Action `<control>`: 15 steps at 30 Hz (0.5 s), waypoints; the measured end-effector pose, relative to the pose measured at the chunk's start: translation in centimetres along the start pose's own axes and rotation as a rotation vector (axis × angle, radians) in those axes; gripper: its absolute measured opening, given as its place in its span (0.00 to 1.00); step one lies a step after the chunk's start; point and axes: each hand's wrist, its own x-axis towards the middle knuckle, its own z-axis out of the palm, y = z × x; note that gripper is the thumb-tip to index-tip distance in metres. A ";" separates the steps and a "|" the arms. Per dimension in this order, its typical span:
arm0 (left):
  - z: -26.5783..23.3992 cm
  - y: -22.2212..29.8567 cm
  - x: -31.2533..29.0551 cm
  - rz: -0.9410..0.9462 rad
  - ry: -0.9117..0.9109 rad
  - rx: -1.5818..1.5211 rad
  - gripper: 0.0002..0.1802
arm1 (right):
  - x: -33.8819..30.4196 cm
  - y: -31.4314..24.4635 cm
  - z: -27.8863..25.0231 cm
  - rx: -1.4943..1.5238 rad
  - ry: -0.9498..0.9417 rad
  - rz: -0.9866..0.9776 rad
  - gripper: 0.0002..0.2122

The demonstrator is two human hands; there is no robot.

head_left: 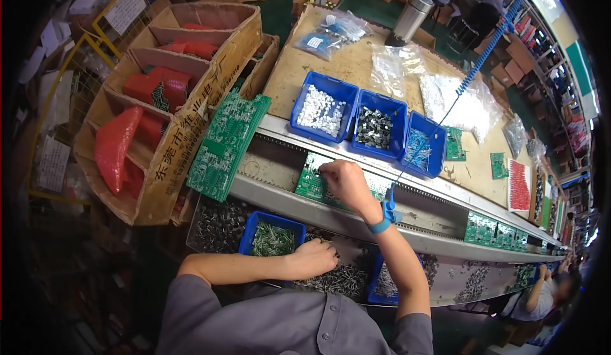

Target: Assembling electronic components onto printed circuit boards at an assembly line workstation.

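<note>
A green circuit board (308, 184) lies in the metal rail in front of me. Over its upper left part is my right hand (344, 180), its fingers pinched together and pointing down at the board. A small dark part shows by the fingertips, too small to name. A blue wrist strap (380, 225) with a coiled cord circles my right wrist. My left hand (313, 259) rests on the lower tray among loose small metal-legged components (344, 277). Its fingers are curled together, and whatever they pinch is hidden. A blue bin of green, wire-legged components (273, 238) stands beside it.
Beyond the rail stand three blue bins, holding white parts (320, 111), black parts (374, 127) and blue parts (418, 149). Stacked green boards (229, 144) lean at left beside a divided cardboard box (181, 110). More boards (495, 230) sit along the rail at right, near a co-worker (541, 294).
</note>
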 end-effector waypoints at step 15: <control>-1.3 -0.3 0.2 -0.009 -0.034 -0.176 0.07 | -1.1 -1.2 1.6 -0.179 0.255 -0.094 0.01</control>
